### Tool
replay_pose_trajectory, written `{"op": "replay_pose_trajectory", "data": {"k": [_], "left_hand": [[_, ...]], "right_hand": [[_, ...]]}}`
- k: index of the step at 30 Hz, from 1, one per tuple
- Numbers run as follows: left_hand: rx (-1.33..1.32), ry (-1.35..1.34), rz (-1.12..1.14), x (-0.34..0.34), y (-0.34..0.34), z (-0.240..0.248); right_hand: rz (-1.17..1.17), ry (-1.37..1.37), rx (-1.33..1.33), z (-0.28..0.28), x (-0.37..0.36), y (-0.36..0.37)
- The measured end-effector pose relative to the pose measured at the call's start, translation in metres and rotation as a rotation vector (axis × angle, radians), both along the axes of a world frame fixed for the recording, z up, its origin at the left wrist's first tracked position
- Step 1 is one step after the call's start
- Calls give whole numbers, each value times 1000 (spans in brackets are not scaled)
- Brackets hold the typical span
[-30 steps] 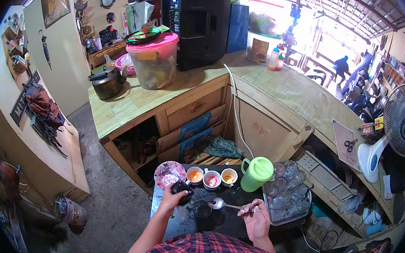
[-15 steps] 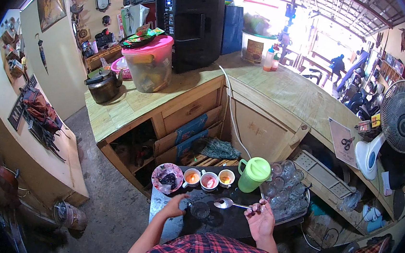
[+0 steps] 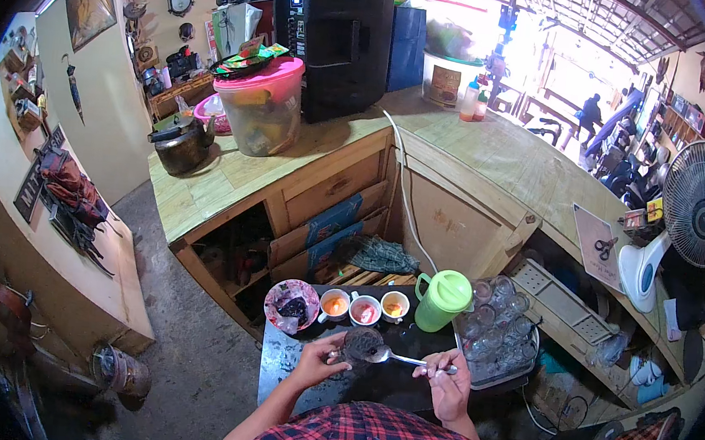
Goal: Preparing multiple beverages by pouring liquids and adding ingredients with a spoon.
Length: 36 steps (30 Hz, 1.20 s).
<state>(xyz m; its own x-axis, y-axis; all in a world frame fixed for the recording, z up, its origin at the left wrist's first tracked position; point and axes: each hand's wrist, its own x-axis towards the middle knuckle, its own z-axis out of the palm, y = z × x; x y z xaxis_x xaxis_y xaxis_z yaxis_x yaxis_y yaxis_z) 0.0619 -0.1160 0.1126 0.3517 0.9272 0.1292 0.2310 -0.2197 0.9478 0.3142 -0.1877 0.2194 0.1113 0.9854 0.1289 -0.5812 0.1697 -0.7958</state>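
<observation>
At the front of the dark table [image 3: 392, 387], my left hand [image 3: 321, 363] curls its fingers at the left side of a clear glass [image 3: 362, 341] that looks dark inside. My right hand [image 3: 444, 379] grips a metal spoon [image 3: 399, 358] by its handle. The spoon's bowl overlaps the glass's right side; whether it is inside cannot be made out. Behind stand three white cups in a row: a left cup [image 3: 334, 303] and a right cup [image 3: 395, 306] with orange contents, and a middle cup [image 3: 365, 311] with pinkish contents. A pink-and-white bowl [image 3: 279, 313] holds something dark.
A green lidded pitcher [image 3: 444, 302] stands right of the cups. Beside it, a tray [image 3: 515, 375] carries several upturned glasses. The wooden counter [image 3: 460, 146] behind bears a kettle [image 3: 181, 146], a pink-lidded tub [image 3: 257, 111] and a black speaker [image 3: 330, 46]. A white fan [image 3: 646, 262] stands at right.
My left hand has moved slightly right, toward the glass, which sits a little farther back and right. My right hand has brought the spoon left to the glass.
</observation>
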Motion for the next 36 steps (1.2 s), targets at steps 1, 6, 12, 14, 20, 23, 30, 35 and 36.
{"op": "replay_pose_trajectory", "data": {"k": [1,6,12,14,20,23,30,35,36], "left_hand": [[53,-96,-13,2,0,22],[58,-166,-85,-5,0,76],[182,-239,-137,-5,-8,111],[190,-181,-153,-7,-10,117],[234,-168,-141,-6,-15,122],[204,-174,-123,-7,-17,126],[187,-167,-186,-6,-16,133],[176,-146,-233,-13,-14,130],[175,-147,-239,-11,-13,132]], "right_hand": [[36,-125,86,3,1,0],[47,-715,373,32,1,3],[60,-1024,595,75,5,11],[52,-1121,678,85,6,13],[71,-1396,938,100,-3,27],[-38,-1405,936,122,5,20],[77,-1443,899,114,0,25],[92,-1445,885,127,3,22],[134,-1442,898,125,1,23]]}}
